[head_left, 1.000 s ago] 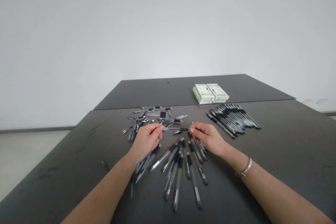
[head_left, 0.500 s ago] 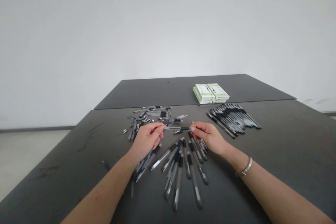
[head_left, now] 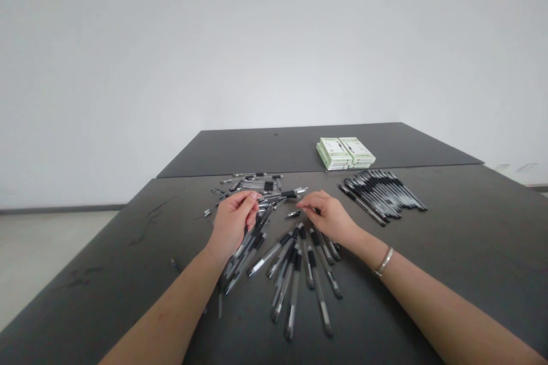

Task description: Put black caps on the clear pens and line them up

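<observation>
Grip of the left hand (head_left: 233,218) seems pinched on a pen (head_left: 289,194) by the loose pens (head_left: 258,185); whether the right hand (head_left: 329,217) holds anything I cannot tell, and brushing too low could scatter the fanned pens (head_left: 294,285).

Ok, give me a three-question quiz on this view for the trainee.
1. Which wrist wears the bracelet: A left, B right, C both?
2. Fill in: The boxes are white and ____.
3. True or false: The pens lie in more than one group on the table.

Key: 1. B. 2. Green. 3. True.
</observation>
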A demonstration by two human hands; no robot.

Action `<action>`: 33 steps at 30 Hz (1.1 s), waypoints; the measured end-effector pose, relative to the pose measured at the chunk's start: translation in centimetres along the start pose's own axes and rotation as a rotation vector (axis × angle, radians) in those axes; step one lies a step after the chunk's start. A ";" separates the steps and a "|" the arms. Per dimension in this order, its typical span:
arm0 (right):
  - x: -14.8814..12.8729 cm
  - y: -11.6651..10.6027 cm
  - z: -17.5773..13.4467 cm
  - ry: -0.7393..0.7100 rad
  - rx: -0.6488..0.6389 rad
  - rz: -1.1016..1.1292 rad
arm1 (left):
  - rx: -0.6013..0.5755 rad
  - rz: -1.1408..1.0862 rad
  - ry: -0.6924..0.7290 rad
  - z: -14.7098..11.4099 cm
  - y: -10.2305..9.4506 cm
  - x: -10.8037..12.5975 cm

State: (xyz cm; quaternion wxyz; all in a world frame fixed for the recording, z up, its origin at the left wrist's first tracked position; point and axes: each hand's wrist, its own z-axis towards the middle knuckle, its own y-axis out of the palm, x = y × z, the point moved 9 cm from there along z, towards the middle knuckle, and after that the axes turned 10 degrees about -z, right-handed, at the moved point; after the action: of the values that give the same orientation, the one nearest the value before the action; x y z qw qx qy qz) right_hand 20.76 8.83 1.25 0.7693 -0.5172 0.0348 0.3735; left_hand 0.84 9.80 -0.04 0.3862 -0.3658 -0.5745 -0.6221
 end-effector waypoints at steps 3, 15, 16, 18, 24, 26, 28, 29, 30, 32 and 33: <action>-0.5 1.4 0.5 -0.089 -0.075 -0.159 | -0.013 -0.007 0.002 -0.1 0.1 0.0; -1.0 2.9 1.6 -0.094 -0.263 -0.318 | -0.011 -0.021 0.007 -0.1 0.2 0.2; -0.9 2.5 1.5 -0.067 -0.248 -0.288 | -0.012 -0.024 0.007 -0.1 0.2 0.3; -0.3 1.7 1.1 0.021 -0.205 -0.179 | -0.015 -0.031 0.009 -0.1 0.2 0.3; 1.5 -1.0 -1.1 0.239 -0.037 0.289 | -0.023 -0.040 0.011 -0.1 0.1 0.0; 1.9 -1.6 -1.6 0.263 0.011 0.361 | -0.027 -0.038 0.011 -0.1 0.1 0.0; 2.1 -2.1 -1.9 0.262 0.037 0.370 | -0.028 -0.033 0.013 -0.1 0.1 -0.1; 2.1 -2.3 -1.9 0.253 0.046 0.360 | -0.023 -0.029 0.013 0.0 0.1 -0.2; 2.1 -2.6 -1.9 0.243 0.055 0.348 | -0.024 -0.027 0.012 0.0 0.1 -0.2; 2.1 -3.0 -1.8 0.226 0.075 0.330 | -0.031 -0.021 0.010 0.0 0.1 -0.3; 2.1 -3.3 -1.8 0.221 0.084 0.326 | -0.038 -0.018 0.008 0.0 0.2 -0.4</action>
State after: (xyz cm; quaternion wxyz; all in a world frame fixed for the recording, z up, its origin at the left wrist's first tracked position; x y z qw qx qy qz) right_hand 24.83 7.87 2.04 0.7109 -0.5101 0.2177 0.4324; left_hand 1.15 9.83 -0.30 0.3759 -0.3655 -0.5644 -0.6377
